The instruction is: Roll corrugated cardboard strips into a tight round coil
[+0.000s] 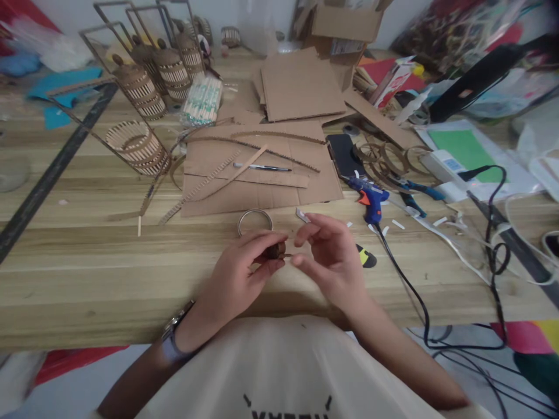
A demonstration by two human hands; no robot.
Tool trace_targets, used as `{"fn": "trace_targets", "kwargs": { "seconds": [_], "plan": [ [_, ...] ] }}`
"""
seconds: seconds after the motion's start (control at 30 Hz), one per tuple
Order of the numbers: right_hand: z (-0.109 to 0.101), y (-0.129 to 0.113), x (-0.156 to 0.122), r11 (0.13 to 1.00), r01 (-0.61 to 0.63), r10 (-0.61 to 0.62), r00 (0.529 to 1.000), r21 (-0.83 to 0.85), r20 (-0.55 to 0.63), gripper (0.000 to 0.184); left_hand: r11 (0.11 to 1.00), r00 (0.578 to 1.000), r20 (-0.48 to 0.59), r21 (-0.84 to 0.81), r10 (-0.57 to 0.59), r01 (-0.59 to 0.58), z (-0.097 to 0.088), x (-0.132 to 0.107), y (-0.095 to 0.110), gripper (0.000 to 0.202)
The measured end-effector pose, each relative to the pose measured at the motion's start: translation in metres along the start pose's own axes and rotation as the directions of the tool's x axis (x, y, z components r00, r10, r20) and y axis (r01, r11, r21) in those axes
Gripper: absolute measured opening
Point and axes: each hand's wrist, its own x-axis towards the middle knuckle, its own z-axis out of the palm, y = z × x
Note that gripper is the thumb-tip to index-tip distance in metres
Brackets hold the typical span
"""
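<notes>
In my left hand (pixel 242 265), a small dark brown rolled piece (pixel 275 250) is pinched between thumb and fingers; its exact kind I cannot make out. A thin end of it sticks out to the right. My right hand (pixel 329 256) is just beside it, thumb and fingers apart with nothing gripped between them. Beneath the right hand lies a utility knife (pixel 367 257) with a yellow and black handle, its middle hidden. A metal ring (pixel 255 212) lies on the table beyond my left hand.
Cardboard sheets (pixel 279 195) bear notched strips and a pen (pixel 262 167). To the right are a blue glue gun (pixel 371 198) with a trailing black cord, pliers (pixel 421 189) and a phone (pixel 345 152). Several stick-and-cardboard lanterns (pixel 142 90) stand back left, beside bagged sticks (pixel 201 100).
</notes>
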Motion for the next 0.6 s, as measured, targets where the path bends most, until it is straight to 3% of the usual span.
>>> {"fn": "trace_targets", "kwargs": {
  "seconds": [0.1,0.23,0.37,0.6],
  "plan": [
    [-0.0026,-0.0049,0.0052,0.941,-0.169,0.204,0.975,0.293,-0.092,0.018,1.0,1.0,-0.01,-0.024,0.001,-0.001,0.0014,-0.0004,-0.0004,0.029],
    [0.0002,-0.0092,0.0079,0.773,-0.398,0.439,0.898,0.494,0.037,0.018,0.999,1.0,-0.007,-0.034,0.006,-0.006,0.0021,0.0005,-0.0006,0.032],
    [0.0037,-0.0092,0.0071,0.681,-0.495,0.518,0.847,0.54,0.123,0.019,1.0,1.0,0.003,-0.012,0.006,-0.006,0.0006,0.0023,0.001,0.034],
    [0.0052,-0.0082,0.0078,0.649,-0.531,0.542,0.825,0.545,0.158,0.017,1.0,1.0,0.009,0.002,0.023,-0.023,0.0005,0.0042,0.0036,0.034]
  ]
}}
